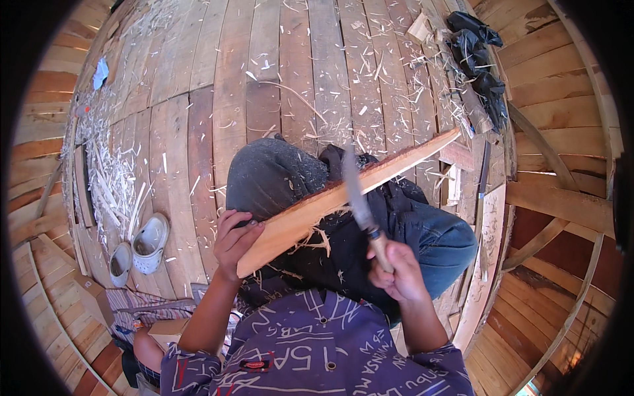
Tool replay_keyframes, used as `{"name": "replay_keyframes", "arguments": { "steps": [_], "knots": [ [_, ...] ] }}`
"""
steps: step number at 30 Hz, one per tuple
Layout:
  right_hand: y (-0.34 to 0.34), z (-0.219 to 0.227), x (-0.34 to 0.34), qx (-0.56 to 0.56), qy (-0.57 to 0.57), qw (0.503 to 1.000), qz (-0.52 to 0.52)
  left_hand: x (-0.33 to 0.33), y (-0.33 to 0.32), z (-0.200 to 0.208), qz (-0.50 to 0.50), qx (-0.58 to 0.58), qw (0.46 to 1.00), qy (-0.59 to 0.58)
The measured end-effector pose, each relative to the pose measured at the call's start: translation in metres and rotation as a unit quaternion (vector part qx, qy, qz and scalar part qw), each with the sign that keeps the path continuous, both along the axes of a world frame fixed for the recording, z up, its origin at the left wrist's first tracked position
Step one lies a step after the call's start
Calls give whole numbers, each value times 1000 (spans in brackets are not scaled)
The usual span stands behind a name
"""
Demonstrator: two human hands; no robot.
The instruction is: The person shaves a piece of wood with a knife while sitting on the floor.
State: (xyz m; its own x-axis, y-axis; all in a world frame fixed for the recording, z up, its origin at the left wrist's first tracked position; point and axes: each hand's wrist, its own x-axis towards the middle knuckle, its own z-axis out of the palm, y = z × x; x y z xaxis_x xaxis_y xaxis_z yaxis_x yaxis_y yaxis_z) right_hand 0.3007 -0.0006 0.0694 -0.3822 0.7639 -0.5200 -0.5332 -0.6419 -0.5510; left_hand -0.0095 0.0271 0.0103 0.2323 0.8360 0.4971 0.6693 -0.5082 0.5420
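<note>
Plank floor [232,59] beneath it, your left hand [234,239] grips the board [294,224], apparently for steadiness, your right hand [400,272] clasping the knife [358,201].

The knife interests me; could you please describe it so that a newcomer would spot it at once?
Above the wooden floor, a long board slants across a seated person's lap. Below and right of its middle, the right hand grips the knife by its handle. Its slim grey blade sets it apart from the pale wood.
</note>
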Motion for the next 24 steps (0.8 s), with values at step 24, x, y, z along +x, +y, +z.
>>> {"name": "replay_keyframes", "arguments": {
  "steps": [24],
  "knots": [
    [8, -2, -18, 163, -291, 942, -23, -2, 0, -1, 1, -26, 999, -22]
  ]
}}
